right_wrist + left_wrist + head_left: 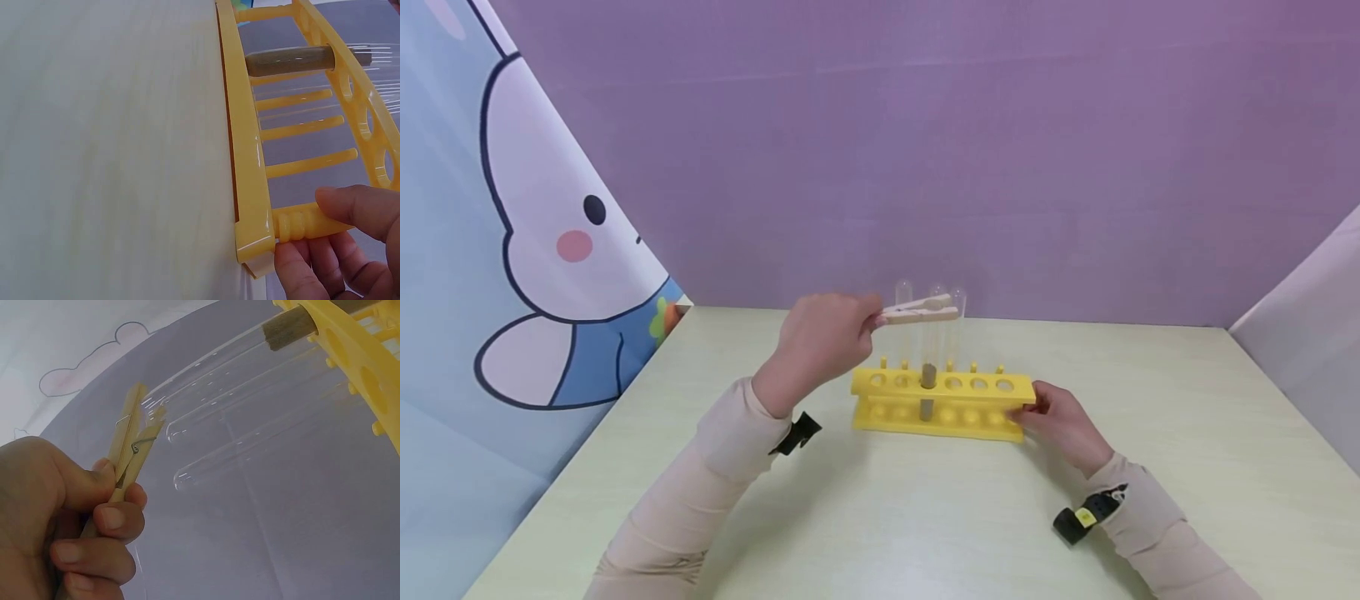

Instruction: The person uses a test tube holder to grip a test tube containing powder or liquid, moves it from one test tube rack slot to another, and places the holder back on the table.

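My left hand [823, 342] grips the handle of a wooden test tube clamp [917, 315]. Its jaws lie around the upper end of a glass test tube [928, 377]; whether they press on the glass I cannot tell. Grey-brown material fills the lower part of this tube, which stands in a hole of the yellow test tube rack [943, 433]. In the right wrist view, the thumb and fingers of my right hand [350, 244] curl around the rack's end post [306, 224].
Clear test tubes [904, 292] stand upside down at the rack's back, round ends up, close to the clamp. The rack's other holes hold no tubes. The pale table [925, 517] meets a purple backdrop [925, 167] behind.
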A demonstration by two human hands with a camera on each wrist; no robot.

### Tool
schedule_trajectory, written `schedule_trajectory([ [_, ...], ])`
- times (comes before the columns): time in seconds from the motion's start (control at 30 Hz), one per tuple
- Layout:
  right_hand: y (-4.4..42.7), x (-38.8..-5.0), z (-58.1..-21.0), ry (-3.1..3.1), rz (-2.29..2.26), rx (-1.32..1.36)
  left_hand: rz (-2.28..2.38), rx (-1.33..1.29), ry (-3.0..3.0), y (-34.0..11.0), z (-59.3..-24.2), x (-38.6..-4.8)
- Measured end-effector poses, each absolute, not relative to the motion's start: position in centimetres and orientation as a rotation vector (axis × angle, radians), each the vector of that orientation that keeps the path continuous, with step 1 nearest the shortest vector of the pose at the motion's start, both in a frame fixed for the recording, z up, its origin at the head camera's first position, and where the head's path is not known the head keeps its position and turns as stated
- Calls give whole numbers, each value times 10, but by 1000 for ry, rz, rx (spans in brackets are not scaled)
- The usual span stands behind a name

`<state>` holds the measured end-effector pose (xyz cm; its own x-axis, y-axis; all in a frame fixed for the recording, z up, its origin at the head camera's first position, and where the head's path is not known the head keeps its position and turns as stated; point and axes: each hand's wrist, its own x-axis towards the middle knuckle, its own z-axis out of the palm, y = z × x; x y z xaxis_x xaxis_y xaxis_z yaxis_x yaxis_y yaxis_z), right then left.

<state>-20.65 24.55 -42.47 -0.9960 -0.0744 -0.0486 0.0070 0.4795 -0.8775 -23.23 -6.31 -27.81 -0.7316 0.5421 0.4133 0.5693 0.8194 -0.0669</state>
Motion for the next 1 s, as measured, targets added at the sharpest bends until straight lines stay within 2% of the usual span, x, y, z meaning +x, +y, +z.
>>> schedule_trajectory([
  [1.0,246,-207,-424,2610,-1581,-57,-139,-786,-2595,-65,-276,-230],
])
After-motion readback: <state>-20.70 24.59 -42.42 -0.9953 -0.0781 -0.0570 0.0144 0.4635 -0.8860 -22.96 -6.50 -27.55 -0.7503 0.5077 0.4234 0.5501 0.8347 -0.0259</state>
